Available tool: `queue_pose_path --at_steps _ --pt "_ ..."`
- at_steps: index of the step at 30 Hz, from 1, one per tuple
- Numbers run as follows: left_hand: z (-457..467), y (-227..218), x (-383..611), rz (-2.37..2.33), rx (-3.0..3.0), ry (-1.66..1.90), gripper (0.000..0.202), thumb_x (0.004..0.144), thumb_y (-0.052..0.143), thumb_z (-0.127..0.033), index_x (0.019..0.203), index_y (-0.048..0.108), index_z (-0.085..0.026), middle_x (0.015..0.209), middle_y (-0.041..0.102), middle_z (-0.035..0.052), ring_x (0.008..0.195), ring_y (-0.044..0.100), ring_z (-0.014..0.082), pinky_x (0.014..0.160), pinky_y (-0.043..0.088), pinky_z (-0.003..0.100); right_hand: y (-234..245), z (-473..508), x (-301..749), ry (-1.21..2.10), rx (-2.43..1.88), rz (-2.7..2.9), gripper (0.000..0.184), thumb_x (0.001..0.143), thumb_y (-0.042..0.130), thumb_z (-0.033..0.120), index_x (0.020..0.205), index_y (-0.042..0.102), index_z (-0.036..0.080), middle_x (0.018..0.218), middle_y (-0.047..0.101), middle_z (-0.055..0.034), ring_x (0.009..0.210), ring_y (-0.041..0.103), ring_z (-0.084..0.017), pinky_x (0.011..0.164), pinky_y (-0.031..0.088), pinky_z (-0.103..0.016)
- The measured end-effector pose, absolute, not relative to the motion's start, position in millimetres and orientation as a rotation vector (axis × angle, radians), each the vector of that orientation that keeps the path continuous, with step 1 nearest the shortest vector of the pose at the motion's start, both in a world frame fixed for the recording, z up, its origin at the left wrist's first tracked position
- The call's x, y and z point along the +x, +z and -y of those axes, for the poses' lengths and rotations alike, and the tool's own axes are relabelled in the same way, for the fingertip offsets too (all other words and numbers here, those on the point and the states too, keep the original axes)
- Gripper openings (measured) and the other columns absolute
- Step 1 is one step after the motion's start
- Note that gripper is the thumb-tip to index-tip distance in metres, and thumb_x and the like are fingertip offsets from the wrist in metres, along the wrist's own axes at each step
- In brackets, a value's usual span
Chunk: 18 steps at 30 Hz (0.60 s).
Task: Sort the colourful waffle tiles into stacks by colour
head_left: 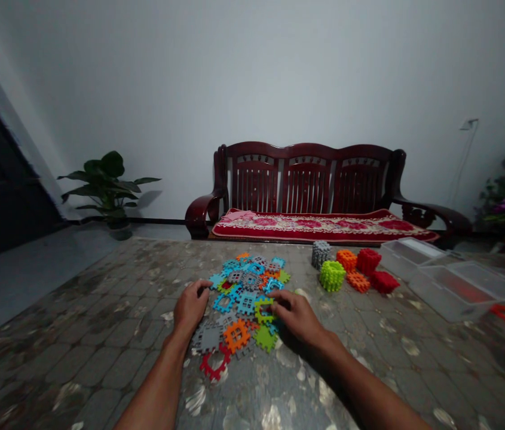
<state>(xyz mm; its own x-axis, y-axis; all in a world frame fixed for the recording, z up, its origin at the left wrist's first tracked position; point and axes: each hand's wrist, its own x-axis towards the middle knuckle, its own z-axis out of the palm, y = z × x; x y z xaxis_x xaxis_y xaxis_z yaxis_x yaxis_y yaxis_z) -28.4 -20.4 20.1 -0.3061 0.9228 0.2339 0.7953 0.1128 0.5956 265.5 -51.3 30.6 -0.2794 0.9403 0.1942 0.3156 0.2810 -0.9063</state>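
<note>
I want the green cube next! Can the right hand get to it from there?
Probably yes. The green cube stands on bare table just beyond the right hand, with nothing between them; the hand now rests on the flat tiles.

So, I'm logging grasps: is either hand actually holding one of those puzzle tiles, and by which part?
Neither clearly. The left hand rests on the pile of colourful plastic interlocking tiles; the right hand touches a green tile, grip unclear.

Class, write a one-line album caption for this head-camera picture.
Left hand and right hand rest on scattered colourful interlocking tiles on a stone-patterned table.
</note>
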Motion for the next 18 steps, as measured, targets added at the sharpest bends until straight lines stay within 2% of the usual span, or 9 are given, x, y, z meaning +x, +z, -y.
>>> queue_pose_path --at_steps 3,7,10,13,15,18 --pt "20 20 -28 -2.190 1.719 0.965 0.027 0.089 0.053 -0.021 0.101 0.076 -0.025 0.109 0.075 0.0038 0.101 0.069 0.0197 0.085 0.051 0.027 27 37 276 1.134 -1.104 1.490 0.042 0.080 0.066 0.047 0.110 0.073 0.019 0.083 0.072 -0.0050 0.074 0.067 -0.020 0.065 0.053 -0.031" --pt "20 20 -28 -2.191 1.711 0.978 0.026 0.088 0.053 -0.022 0.101 0.076 -0.025 0.109 0.075 0.0036 0.100 0.069 0.0200 0.084 0.052 0.027 30 14 310 1.038 -1.286 1.431 0.044 0.076 0.064 0.042 0.111 0.072 0.018 0.073 0.068 -0.0014 0.062 0.062 -0.018 0.056 0.051 -0.029" --pt "20 19 -28 -2.193 1.713 0.999 0.026 0.087 0.053 -0.022 0.099 0.076 -0.026 0.105 0.076 0.0023 0.098 0.069 0.0192 0.082 0.052 0.026 26 4 334 0.834 -1.442 1.509 0.034 0.077 0.059 0.034 0.103 0.074 0.018 0.080 0.073 -0.0036 0.074 0.068 -0.021 0.068 0.056 -0.033" --pt "19 18 -29 -2.184 1.714 1.017 0.025 0.086 0.054 -0.022 0.098 0.076 -0.026 0.105 0.077 0.0017 0.097 0.070 0.0191 0.083 0.052 0.026 17 2 344 0.629 -1.543 1.601 0.032 0.079 0.057 0.028 0.104 0.075 0.018 0.103 0.077 -0.0086 0.098 0.070 -0.025 0.091 0.054 -0.039" --pt "18 17 -31 -2.176 1.721 1.018 0.025 0.085 0.055 -0.022 0.098 0.076 -0.026 0.105 0.077 0.0016 0.098 0.070 0.0194 0.084 0.052 0.026 13 5 344 0.573 -1.608 1.657 0.036 0.079 0.060 0.027 0.111 0.074 0.018 0.115 0.075 -0.0110 0.106 0.069 -0.026 0.097 0.052 -0.041" --pt "17 16 -32 -2.178 1.733 0.996 0.025 0.086 0.054 -0.022 0.099 0.075 -0.026 0.106 0.077 0.0025 0.100 0.069 0.0197 0.086 0.051 0.027 14 10 339 0.530 -1.682 1.758 0.051 0.075 0.068 0.029 0.124 0.070 0.016 0.123 0.072 -0.0144 0.109 0.069 -0.028 0.097 0.052 -0.040"
